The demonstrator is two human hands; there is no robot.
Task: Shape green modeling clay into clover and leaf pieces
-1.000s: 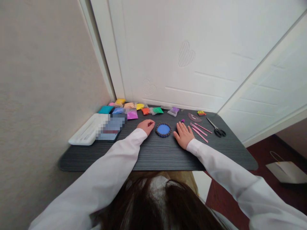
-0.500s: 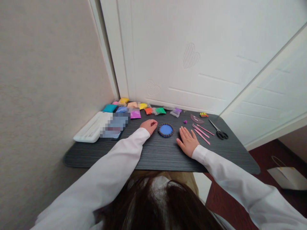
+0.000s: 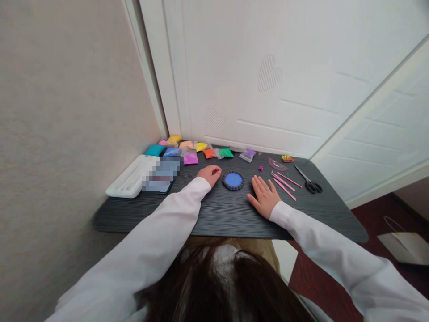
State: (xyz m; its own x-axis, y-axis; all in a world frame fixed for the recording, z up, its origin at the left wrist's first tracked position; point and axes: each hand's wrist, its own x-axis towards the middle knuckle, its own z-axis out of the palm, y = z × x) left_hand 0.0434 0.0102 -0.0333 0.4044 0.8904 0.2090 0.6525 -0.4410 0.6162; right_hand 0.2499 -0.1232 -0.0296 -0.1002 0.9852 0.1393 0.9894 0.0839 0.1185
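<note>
A round blue disc (image 3: 233,180) edged with a ring of dark brown beads or clay balls lies flat on the dark table (image 3: 221,217). Left of it rests my left hand (image 3: 209,175), its fingers curled and thumb tip pressed to the forefinger. Whatever those fingers may hold is hidden. On the disc's right, my right hand (image 3: 265,197) lies palm down with fingers stretched out, holding nothing. Just beyond its fingertips sits a small purple lump (image 3: 260,168). Several pink tools (image 3: 284,189), slim and pointed, lie close by on its right.
Scissors (image 3: 310,182) with black handles lie at the right, near a clear curved plate (image 3: 278,164) and a small yellow-and-red piece (image 3: 287,158). Bags of coloured clay (image 3: 191,157) line the back edge. A white case (image 3: 129,178) and a blurred phone (image 3: 164,174) occupy the left.
My right hand has drawn back slightly from the purple lump, leaving a wider gap. The view has shifted a little, moving everything rightward in the picture. My left hand keeps its curled pose.
</note>
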